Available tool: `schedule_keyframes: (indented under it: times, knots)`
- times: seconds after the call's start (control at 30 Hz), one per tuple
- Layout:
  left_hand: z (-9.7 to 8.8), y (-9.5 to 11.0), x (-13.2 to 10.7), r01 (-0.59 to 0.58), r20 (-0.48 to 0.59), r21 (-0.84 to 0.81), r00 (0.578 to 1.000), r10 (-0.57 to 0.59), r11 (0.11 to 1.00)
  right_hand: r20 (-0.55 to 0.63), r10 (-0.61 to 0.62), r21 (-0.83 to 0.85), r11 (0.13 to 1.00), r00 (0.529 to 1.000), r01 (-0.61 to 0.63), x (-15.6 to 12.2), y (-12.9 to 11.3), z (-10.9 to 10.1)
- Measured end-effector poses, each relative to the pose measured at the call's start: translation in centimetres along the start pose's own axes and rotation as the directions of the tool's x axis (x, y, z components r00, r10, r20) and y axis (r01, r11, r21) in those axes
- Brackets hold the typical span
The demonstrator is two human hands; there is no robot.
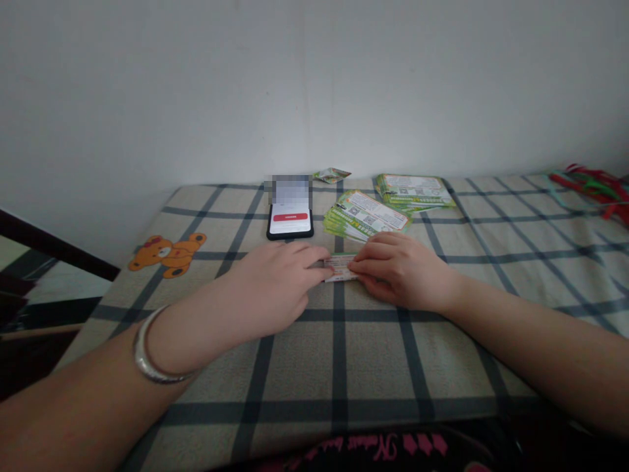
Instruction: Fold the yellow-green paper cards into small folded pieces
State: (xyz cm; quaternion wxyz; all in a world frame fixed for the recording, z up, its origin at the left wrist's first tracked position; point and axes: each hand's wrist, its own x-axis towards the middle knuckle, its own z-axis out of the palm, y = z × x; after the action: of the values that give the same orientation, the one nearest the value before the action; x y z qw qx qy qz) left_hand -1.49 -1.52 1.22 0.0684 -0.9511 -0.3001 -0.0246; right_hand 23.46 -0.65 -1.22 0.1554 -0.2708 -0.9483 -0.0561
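A small printed leaflet (pixel 339 267), white with a green strip along its far edge, lies on the checked tablecloth between my hands. My left hand (pixel 282 282), with a silver bangle on its wrist, grips the left end with thumb and fingers. At the right end, the fingers of my right hand (pixel 403 270) are closed on the same leaflet. Both ends are hidden under the fingers, so I cannot tell whether it is folded. Just beyond my right hand lies a fanned pile of green and white leaflets (pixel 366 213).
Behind my left hand lies a phone (pixel 289 219) with its screen lit. A second leaflet pile (pixel 417 189) and a small folded leaflet (pixel 333 174) lie near the wall. Red and green stringy items (pixel 597 190) are at far right. A bear picture (pixel 167 254) marks the tablecloth's left.
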Motion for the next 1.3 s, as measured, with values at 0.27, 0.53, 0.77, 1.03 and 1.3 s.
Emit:
schedule_keyframes:
  times: [0.27, 0.53, 0.77, 1.03, 1.3]
  knots:
    - [-0.46, 0.39, -0.34, 0.009, 0.017, -0.1, 1.0, -0.007, 0.995, 0.013, -0.006, -0.007, 1.0, 1.0, 0.006, -0.13, 0.09, -0.01]
    - [-0.48, 0.29, -0.3, 0.006, 0.038, -0.071, 0.999, -0.003, 0.997, 0.004, -0.008, -0.014, 1.0, 1.0, 0.008, -0.21, 0.13, -0.04]
    - [-0.54, 0.27, -0.36, 0.007, 0.049, -0.06, 0.999, -0.004, 0.998, 0.002, 0.017, 0.058, 0.998, 1.0, -0.017, -0.32, 0.03, 0.15]
    - [-0.2, -0.21, -0.5, -0.018, -0.013, -0.097, 1.0, 0.017, 0.995, -0.045, 0.012, 0.131, 0.991, 0.999, -0.006, -0.4, 0.16, 0.09]
    - [0.32, -0.61, -0.64, -0.036, -0.036, -0.102, 0.999, 0.032, 0.994, -0.038, 0.021, 0.091, 0.996, 0.999, -0.017, -0.49, -0.14, -0.08]
